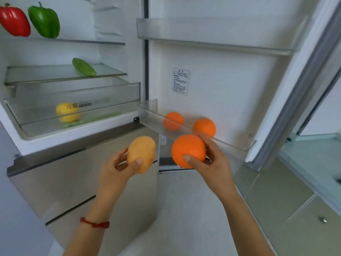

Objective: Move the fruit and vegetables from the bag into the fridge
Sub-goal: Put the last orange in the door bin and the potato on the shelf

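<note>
The fridge stands open in front of me. My left hand (pixel 118 169) grips a tan potato (pixel 141 152) below the fridge compartment. My right hand (pixel 212 163) holds an orange (pixel 188 149) just in front of the lower door bin (pixel 230 145), where two more oranges (pixel 173 120) (pixel 204 127) sit. A red pepper (pixel 14 21) and a green pepper (pixel 45 21) rest on the top shelf. A cucumber (pixel 84 67) lies on the glass shelf below. A lemon (pixel 67 112) shows through the clear drawer (pixel 110 93). The bag is out of view.
An upper door bin (pixel 212 39) spans the open door (pixel 304 80). Closed lower fridge drawers (pixel 73 182) are beneath my left hand. Grey cabinets (pixel 295 200) and a countertop (pixel 313 154) stand at the right. Light floor lies below.
</note>
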`<state>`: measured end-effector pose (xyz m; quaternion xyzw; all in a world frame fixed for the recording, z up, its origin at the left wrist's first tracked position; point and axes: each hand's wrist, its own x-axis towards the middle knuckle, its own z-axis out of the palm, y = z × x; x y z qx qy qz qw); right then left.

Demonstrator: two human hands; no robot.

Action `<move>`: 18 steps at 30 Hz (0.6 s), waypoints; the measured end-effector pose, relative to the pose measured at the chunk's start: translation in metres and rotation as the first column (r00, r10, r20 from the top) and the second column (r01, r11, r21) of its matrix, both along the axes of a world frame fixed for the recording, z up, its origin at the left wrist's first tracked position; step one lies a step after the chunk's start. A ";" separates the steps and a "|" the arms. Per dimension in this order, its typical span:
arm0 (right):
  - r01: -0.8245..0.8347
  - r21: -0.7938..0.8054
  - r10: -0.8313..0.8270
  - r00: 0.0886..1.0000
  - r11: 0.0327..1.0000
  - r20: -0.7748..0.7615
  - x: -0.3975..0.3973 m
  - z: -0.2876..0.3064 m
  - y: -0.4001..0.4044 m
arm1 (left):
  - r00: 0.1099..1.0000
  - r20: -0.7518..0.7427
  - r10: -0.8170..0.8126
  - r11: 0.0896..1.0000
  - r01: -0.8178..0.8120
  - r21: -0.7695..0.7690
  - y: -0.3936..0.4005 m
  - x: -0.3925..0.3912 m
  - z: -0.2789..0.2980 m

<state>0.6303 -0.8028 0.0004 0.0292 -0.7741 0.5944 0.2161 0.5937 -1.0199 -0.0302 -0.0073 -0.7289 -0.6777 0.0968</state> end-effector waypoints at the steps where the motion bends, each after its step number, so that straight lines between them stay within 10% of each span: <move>1: 0.016 -0.014 -0.016 1.000 1.000 -0.016 -0.001 0.007 0.005 | 1.000 -0.009 -0.021 1.000 0.021 0.017 0.006 -0.006 0.005; 18: 0.322 0.374 -0.384 0.917 0.870 0.104 -0.041 0.069 0.092 | 0.983 -0.072 -0.172 0.978 0.179 0.111 0.074 -0.062 0.019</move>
